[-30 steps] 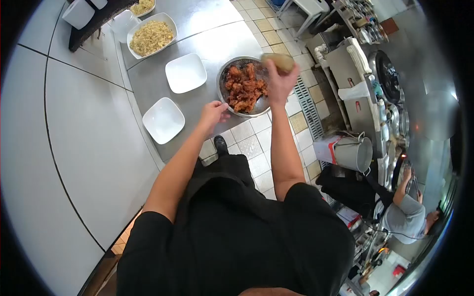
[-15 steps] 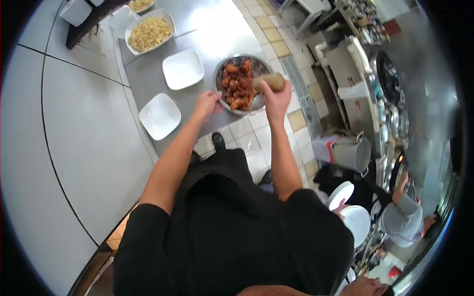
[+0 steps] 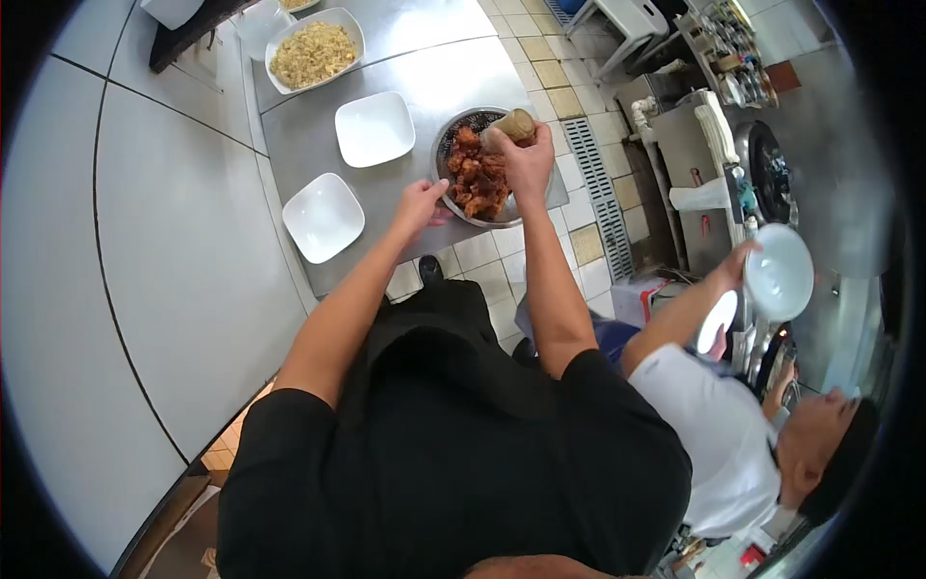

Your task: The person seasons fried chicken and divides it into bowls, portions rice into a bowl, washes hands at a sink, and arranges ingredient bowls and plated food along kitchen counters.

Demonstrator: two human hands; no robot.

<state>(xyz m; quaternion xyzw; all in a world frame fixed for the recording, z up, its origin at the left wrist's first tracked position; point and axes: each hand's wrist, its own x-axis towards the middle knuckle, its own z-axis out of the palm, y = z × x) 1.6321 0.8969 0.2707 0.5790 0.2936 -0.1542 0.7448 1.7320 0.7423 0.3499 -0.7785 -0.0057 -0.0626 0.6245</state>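
Fried chicken pieces [image 3: 475, 180], reddish brown, lie in a round metal bowl [image 3: 439, 145] whose inside looks perforated. My left hand [image 3: 422, 206] grips the bowl's near left rim, thumb on top and fingers below. Over the far right side of the chicken, my right hand [image 3: 528, 162] is wrapped round a tan seasoning shaker [image 3: 517, 124], held tilted. The shaker's lower end is partly hidden by my fingers. Left of the bowl stand two white square bowls, one farther [image 3: 374, 129] and one nearer [image 3: 324, 218].
A larger white dish holds fried rice [image 3: 313, 55] at the far left of the steel counter [image 3: 434, 77]. A co-worker in a white shirt [image 3: 709, 425] stands close on my right, holding a white bowl [image 3: 777, 273]. Stoves and pans line the right side.
My right hand has moved the shaker up and away over the bowl. My left hand stays on the rim. The co-worker has come into view on the right, carrying white dishes.
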